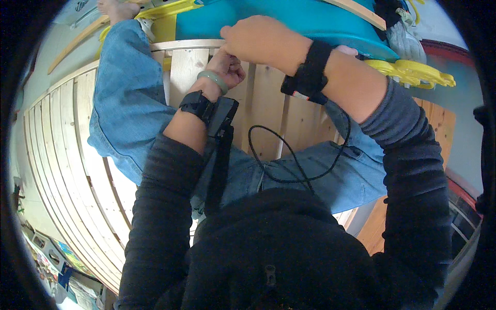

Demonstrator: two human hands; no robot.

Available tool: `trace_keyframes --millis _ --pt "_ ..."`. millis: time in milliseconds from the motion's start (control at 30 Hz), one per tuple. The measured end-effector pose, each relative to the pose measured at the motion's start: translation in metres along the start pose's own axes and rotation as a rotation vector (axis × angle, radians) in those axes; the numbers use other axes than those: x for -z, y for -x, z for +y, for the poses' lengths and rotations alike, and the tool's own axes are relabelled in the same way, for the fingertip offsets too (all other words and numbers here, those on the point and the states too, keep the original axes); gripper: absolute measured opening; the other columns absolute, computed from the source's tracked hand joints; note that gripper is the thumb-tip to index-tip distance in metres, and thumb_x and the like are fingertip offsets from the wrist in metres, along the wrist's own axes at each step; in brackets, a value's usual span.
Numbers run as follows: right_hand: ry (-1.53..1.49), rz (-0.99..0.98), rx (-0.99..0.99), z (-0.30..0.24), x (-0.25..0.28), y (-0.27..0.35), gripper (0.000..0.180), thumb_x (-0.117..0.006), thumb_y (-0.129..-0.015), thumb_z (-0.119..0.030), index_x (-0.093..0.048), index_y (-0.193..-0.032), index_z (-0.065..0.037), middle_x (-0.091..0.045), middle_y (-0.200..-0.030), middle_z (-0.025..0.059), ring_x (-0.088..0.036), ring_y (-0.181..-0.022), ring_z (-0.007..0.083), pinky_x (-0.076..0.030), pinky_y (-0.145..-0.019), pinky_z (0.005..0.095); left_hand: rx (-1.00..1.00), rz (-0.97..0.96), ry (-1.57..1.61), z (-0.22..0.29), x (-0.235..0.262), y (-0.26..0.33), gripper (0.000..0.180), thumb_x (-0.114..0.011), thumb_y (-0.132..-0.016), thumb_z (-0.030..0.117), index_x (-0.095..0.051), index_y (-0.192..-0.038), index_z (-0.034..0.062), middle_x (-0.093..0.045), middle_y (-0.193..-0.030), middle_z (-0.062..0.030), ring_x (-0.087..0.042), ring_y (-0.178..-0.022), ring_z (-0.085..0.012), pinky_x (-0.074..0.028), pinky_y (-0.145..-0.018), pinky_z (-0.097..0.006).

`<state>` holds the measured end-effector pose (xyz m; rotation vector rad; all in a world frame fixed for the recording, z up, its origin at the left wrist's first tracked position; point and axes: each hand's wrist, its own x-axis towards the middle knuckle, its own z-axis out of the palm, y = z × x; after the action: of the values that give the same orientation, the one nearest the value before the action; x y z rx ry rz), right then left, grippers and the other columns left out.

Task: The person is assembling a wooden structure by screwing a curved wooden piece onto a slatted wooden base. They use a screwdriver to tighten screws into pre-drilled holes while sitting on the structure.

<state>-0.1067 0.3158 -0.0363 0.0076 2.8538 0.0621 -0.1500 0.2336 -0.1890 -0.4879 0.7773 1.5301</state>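
My left hand (227,68) is raised over the wooden slats with its fingers curled in; what they hold, if anything, is hidden. A pale green bangle (213,81) and a black wrist strap (197,105) sit on that arm. My right hand (263,42) meets it from the right, back toward me, the thumb side near the left fingertips. Its fingers are bent and mostly hidden, so anything pinched there cannot be made out. Around the right wrist is a black band (313,64) with a small black device. A black cable (281,181) loops over my lap.
I sit on a slatted wooden platform (67,119), jeans-clad legs (121,93) spread. Beyond the hands lies a teal plastic surface (206,23). Yellow plastic parts (411,71) stand at the right and far left. A black box-like device on a strap (223,116) hangs by my left forearm.
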Motion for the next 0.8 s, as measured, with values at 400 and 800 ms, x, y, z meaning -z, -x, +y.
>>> trace_keyframes --millis 400,800 --pt "-0.111 -0.052 -0.085 0.009 0.000 -0.007 0.022 -0.051 -0.086 -0.021 -0.062 -0.103 -0.012 -0.064 -0.092 0.0168 -0.064 -0.087 0.0375 -0.053 -0.071 0.0463 -0.036 -0.226 -0.024 0.009 -0.013 0.016 0.019 -0.051 -0.090 0.032 -0.051 -0.076 0.0189 -0.039 -0.058 0.0051 -0.032 -0.050 -0.0095 -0.030 -0.054 -0.026" --pt "-0.081 0.091 0.251 0.029 0.003 -0.007 0.014 -0.053 -0.087 -0.021 -0.055 -0.097 -0.011 -0.058 -0.093 0.0175 -0.060 -0.085 0.0357 -0.048 -0.072 0.0436 -0.826 -0.017 -1.868 0.069 -0.001 0.026 0.032 -0.061 -0.086 0.029 -0.060 -0.105 0.0029 -0.064 -0.088 -0.0213 -0.062 -0.082 -0.0362 -0.049 -0.071 -0.041"
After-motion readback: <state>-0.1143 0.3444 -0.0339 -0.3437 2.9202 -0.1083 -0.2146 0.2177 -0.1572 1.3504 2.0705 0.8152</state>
